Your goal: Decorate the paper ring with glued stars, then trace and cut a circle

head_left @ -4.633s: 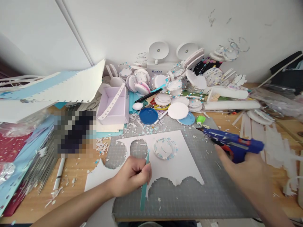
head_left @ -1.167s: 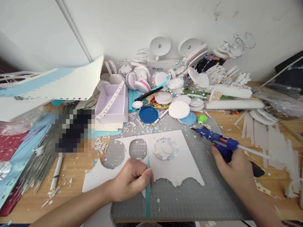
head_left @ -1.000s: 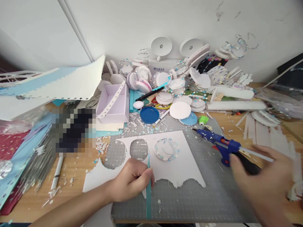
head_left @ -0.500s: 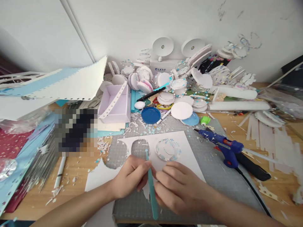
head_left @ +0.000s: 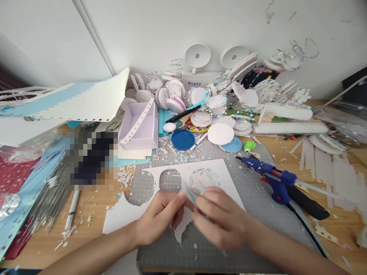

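My left hand [head_left: 160, 217] rests on the white cut-out sheet [head_left: 226, 179], its fingers loosely stretched toward a thin teal tool [head_left: 189, 192]. My right hand [head_left: 222, 219], smeared by motion, is closed around that tool just right of the left fingertips. Both hands sit over the grey cutting mat [head_left: 258, 217]. Just beyond them a white paper ring with blue specks [head_left: 204, 180] lies on the sheet. The blue glue gun [head_left: 269, 177] lies on the mat to the right, apart from both hands.
A lilac open box [head_left: 139, 128], a blue lid [head_left: 181, 139], a white foam disc [head_left: 220, 133] and piles of white rounds crowd the back. Paper stacks fill the left. White strips [head_left: 323, 164] and the gun's black cord [head_left: 304, 225] lie at right.
My right hand set the glue gun down on the mat and came across to my left hand. The teal tool has passed from my left hand into my right and now lies tilted.
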`<state>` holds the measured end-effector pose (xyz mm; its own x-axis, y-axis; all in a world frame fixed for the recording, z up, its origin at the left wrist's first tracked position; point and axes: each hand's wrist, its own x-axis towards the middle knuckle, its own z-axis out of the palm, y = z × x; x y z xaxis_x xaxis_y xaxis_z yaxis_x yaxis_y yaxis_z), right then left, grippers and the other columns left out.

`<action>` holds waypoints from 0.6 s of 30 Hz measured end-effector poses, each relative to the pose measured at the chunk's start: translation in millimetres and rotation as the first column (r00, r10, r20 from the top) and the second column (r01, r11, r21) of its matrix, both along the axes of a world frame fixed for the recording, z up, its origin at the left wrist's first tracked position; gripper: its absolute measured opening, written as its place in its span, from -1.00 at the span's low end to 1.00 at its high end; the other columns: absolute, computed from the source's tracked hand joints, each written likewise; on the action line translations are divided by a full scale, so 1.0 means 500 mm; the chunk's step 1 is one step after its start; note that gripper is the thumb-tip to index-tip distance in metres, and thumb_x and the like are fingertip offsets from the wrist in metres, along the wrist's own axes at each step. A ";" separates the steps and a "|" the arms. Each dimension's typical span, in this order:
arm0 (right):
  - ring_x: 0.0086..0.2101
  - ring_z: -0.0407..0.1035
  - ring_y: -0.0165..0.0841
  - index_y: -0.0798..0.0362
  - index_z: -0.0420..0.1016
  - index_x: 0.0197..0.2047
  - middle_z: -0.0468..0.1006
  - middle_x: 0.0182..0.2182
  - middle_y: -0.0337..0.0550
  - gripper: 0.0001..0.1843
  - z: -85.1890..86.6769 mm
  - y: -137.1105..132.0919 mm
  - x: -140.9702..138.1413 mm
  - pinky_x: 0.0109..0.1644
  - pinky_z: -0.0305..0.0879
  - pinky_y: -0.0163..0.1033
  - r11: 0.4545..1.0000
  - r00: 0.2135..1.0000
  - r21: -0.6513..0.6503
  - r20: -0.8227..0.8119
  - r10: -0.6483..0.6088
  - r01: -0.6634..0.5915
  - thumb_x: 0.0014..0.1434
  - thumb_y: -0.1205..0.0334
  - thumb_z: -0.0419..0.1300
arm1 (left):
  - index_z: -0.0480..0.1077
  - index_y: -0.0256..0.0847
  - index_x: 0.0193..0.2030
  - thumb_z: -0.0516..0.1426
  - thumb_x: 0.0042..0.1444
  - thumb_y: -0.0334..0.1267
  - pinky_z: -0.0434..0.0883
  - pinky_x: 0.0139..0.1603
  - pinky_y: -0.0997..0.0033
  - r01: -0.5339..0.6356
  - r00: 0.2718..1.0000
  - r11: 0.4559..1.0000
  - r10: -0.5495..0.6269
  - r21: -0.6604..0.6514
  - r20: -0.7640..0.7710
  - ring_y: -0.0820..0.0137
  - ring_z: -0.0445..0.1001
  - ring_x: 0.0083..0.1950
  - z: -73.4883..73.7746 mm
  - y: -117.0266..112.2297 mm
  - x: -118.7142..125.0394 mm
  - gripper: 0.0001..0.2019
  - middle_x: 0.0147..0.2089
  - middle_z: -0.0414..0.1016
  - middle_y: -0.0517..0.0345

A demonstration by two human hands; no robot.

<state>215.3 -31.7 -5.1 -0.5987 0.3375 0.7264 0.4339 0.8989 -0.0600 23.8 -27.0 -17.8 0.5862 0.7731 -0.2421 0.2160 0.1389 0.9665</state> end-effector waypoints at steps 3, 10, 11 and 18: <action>-0.39 0.33 -0.36 0.02 0.32 -0.32 0.40 -0.45 -0.20 -0.84 -0.010 0.008 0.038 -0.19 0.43 -0.13 0.953 0.932 -0.280 -0.301 -0.204 0.118 0.15 0.49 0.06 | 0.51 -0.30 -0.31 -0.12 0.33 -0.10 0.24 -0.45 0.53 -0.074 0.997 0.988 0.074 0.137 0.007 0.52 0.24 -0.55 0.001 0.004 -0.001 -0.54 -0.62 0.27 0.26; -0.49 0.29 -0.42 -0.02 0.30 -0.29 0.33 -0.45 -0.26 -0.96 -0.041 0.024 0.062 -0.37 0.44 -0.23 0.618 0.579 -0.761 -0.599 -0.553 -0.197 0.22 0.29 0.11 | 0.42 -0.19 -0.02 0.13 0.17 -0.34 0.35 -0.10 0.42 -0.202 0.976 0.825 0.216 0.527 0.035 0.38 0.36 -0.11 -0.005 0.016 0.002 -0.77 -0.09 0.36 0.04; -0.49 0.28 -0.44 -0.02 0.30 -0.31 0.32 -0.46 -0.28 -0.94 -0.040 0.021 0.058 -0.37 0.44 -0.26 0.558 0.554 -0.783 -0.603 -0.574 -0.275 0.22 0.26 0.13 | 0.40 -0.17 0.02 0.15 0.15 -0.35 0.34 -0.03 0.39 -0.179 0.979 0.819 0.205 0.545 0.014 0.35 0.34 -0.03 -0.006 0.017 0.002 -0.72 -0.03 0.34 0.02; -0.46 0.21 -0.53 -0.04 0.32 -0.33 0.32 -0.50 -0.36 -0.88 -0.027 -0.003 0.026 -0.20 0.39 -0.33 0.149 0.322 -0.611 -0.590 -0.740 -0.778 0.18 0.23 0.22 | 0.27 -0.08 0.15 0.24 0.10 -0.29 0.29 0.14 0.33 -0.070 0.989 0.826 0.132 0.560 -0.072 0.27 0.26 0.17 -0.011 0.017 0.005 -0.53 0.13 0.27 0.03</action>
